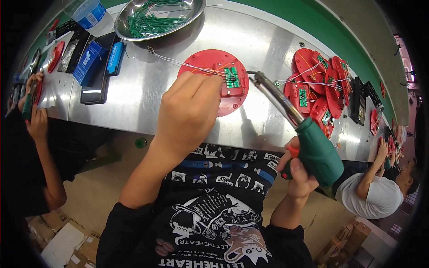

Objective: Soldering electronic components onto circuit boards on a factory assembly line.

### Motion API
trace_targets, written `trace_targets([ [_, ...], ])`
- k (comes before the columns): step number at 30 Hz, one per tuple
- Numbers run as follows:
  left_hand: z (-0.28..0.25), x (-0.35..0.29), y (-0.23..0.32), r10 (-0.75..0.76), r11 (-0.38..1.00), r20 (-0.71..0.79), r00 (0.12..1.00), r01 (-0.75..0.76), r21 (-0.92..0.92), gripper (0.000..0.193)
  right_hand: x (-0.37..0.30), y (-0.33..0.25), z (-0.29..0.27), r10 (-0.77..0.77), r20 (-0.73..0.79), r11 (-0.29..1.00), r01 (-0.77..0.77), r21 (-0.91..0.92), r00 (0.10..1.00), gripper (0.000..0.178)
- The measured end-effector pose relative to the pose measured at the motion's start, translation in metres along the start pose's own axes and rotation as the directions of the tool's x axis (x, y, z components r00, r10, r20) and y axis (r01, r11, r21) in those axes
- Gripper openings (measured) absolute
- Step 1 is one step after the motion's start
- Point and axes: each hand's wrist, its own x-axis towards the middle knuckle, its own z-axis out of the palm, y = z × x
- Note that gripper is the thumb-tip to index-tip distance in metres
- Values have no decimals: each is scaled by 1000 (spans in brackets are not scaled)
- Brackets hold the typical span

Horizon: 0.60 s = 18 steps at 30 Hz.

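Observation:
A round red plastic housing (pixel 237 99) lies on the steel table before me, with a small green circuit board (pixel 231 79) fixed on it. White wires (pixel 172 60) run from the board out to the left, and thin orange wires loop over the housing. My left hand (pixel 187 105) is closed over the housing's left part, fingers curled down beside the board; what the fingertips pinch is hidden. In my right hand (pixel 297 172) is a green soldering gun (pixel 319 152), its tip pointing up and left, just right of the housing and apart from the board.
A steel bowl (pixel 196 17) of green wires stands at the back. Left are a blue box (pixel 89 62), a dark phone-like slab (pixel 95 90) and a plastic bottle (pixel 91 18). Red housings (pixel 333 96) with boards are piled right. Other people work at both sides.

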Motion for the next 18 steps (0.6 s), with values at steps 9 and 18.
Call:
trace_targets([
  [9, -1, 3, 2, 23, 998, 3, 1000, -23, 57, 15, 16, 2, -10, -21, -165, 997, 33, 65, 986, 42],
  [18, -31, 36, 9, -98, 968, -32, 995, 103, 229, 38, 21, 8, -83, -197, -310, 953, 256, 164, 930, 42],
])
